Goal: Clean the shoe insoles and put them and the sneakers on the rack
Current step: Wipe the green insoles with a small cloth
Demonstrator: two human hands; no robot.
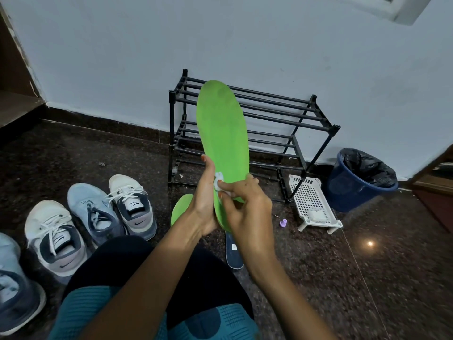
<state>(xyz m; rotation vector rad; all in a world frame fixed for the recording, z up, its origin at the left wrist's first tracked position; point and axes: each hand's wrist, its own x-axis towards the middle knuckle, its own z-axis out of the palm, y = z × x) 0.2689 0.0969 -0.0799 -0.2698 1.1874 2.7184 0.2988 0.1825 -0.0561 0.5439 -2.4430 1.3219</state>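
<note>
Hands (204, 207) (247, 209) hold insole (223, 133) and wipe (218, 183), partly hiding rack (282, 114).

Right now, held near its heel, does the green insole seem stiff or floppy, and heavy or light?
Probably fairly stiff: the green insole stands upright above the left hand without drooping. Likely light: that one hand supports it while the right hand presses a white wad against it.

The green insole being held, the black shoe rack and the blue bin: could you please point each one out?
green insole (221, 123): head view, on its broad forefoot face.
shoe rack (334, 127): head view, on its front right top corner joint.
blue bin (348, 192): head view, on its outer wall.
</note>
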